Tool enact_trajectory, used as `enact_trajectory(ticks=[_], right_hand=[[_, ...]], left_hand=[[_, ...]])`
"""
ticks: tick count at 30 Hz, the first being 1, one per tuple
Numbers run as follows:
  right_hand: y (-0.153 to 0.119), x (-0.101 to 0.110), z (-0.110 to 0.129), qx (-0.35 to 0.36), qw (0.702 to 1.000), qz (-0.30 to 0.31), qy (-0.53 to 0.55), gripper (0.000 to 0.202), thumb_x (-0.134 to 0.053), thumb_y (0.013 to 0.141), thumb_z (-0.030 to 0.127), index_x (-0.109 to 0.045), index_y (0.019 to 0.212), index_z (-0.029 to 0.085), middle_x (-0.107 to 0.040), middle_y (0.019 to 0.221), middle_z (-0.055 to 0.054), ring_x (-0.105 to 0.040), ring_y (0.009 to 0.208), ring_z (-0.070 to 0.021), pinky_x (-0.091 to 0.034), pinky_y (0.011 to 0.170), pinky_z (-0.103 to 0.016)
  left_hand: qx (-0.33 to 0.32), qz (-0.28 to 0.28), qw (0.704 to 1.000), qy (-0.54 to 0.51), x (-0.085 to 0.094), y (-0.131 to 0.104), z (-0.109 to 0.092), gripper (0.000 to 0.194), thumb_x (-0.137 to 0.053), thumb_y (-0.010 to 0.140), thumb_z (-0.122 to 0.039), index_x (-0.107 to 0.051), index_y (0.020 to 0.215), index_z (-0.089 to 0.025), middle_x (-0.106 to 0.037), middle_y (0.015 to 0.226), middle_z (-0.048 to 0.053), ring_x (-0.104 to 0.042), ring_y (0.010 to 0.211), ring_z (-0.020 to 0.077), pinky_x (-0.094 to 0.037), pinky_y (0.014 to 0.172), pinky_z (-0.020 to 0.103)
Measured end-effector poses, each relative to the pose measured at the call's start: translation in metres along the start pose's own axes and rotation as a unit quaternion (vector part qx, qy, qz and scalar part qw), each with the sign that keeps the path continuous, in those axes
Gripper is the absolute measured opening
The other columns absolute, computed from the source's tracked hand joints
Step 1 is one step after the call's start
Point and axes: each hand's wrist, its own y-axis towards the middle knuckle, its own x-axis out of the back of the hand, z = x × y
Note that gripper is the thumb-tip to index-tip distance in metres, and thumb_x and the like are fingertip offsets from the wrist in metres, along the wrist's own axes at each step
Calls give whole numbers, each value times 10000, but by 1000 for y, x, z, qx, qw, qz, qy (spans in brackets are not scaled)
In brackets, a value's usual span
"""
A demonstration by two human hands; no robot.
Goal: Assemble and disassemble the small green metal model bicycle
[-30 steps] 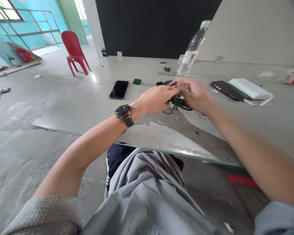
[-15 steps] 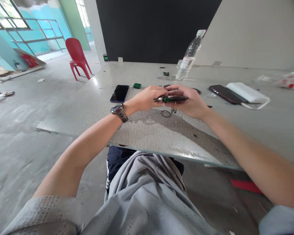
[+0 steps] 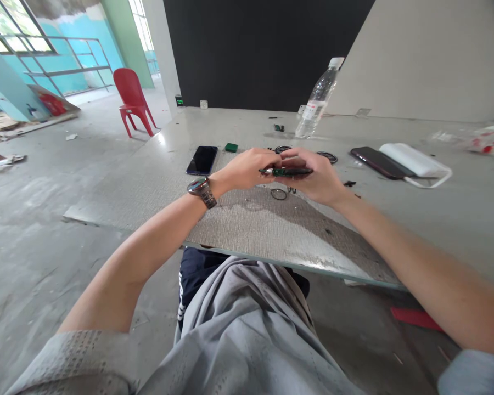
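Above the table, both hands meet at a slim, dark thing with a green middle and a shiny left end (image 3: 290, 171); I cannot make out its kind. My left hand (image 3: 249, 166), with a metal-band watch (image 3: 203, 192) on the wrist, is closed at its left end. Around the dark right part, the fingers of my right hand (image 3: 316, 173) are wrapped; some fingertips are hidden. Just below the hands lies a thin dark ring (image 3: 279, 193) beside small black coiled pieces (image 3: 292, 190). Behind them is a black looped cord or ring (image 3: 327, 157), partly covered.
A phone (image 3: 202, 159) and a small green block (image 3: 231, 147) lie at left. Farther back are a small circuit board (image 3: 279, 128) and a leaning-looking water bottle (image 3: 316, 101). A dark phone (image 3: 376, 163) and white power bank (image 3: 414, 160) lie at right. The table's near edge (image 3: 271, 260) crosses above my lap.
The dark thing has turned slightly in my fingers and looks narrower now. My right hand has shifted a little, uncovering small black pieces beside its wrist. The view has tilted slightly.
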Motion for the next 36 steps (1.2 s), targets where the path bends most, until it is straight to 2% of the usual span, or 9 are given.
enact_trajectory(ticks=[14, 19, 22, 25, 29, 33, 36], right_hand=[[1, -5, 0, 10, 999, -17, -29, 439, -826, 801, 478, -718, 1188, 301, -791, 1134, -70, -719, 1155, -391, -600, 956, -584], [4, -1, 2, 17, 997, -31, -67, 398, -822, 811, 478, -741, 1149, 285, -790, 1147, -78, -739, 1083, -380, -592, 938, -565], [6, 1, -2, 21, 996, -53, -73, 428, -834, 795, 503, -746, 1154, 288, -791, 1141, -75, -739, 1076, -375, -592, 938, -565], [7, 1, -7, 12, 997, -63, -42, 439, -872, 732, 560, -761, 1066, 299, -800, 1058, -61, -752, 1020, -370, -610, 921, -582], [7, -3, -6, -18, 998, -30, 54, 420, -871, 703, 619, -758, 940, 291, -794, 954, -64, -774, 906, -364, -649, 874, -606], [6, -6, -3, -38, 996, -25, 83, 407, -884, 698, 594, -753, 929, 285, -791, 941, -66, -777, 895, -363, -658, 862, -613], [6, -6, -6, -36, 996, -24, 73, 390, -879, 705, 590, -747, 908, 284, -783, 893, -61, -778, 881, -361, -663, 831, -594]], left_hand=[[-3, 22, 1000, -22, 11, -1, 5, 228, -623, 873, -155, -728, 1071, -196, -741, 1033, 88, -686, 925, 212, -505, 839, 341], [-7, 17, 999, -41, 10, -3, 15, 334, -686, 833, -181, -716, 1165, -207, -733, 1098, 91, -683, 963, 227, -510, 854, 349], [16, 5, 998, -63, 8, -4, 24, 386, -704, 854, -219, -686, 1240, -202, -745, 1132, 90, -689, 991, 226, -510, 882, 349], [57, -1, 994, -91, 5, -6, 30, 395, -730, 879, -313, -673, 1250, -187, -761, 1102, 92, -701, 974, 227, -520, 875, 346], [84, -8, 987, -138, 4, -7, 35, 385, -776, 848, -396, -714, 1156, -173, -773, 1078, 101, -712, 984, 242, -535, 877, 348], [99, -2, 983, -154, 5, -7, 38, 305, -783, 840, -408, -751, 1034, -175, -781, 1074, 101, -721, 997, 240, -539, 898, 352], [107, 4, 982, -156, 3, -7, 39, 286, -765, 856, -388, -753, 1055, -183, -783, 1112, 103, -724, 1028, 241, -547, 899, 351]])
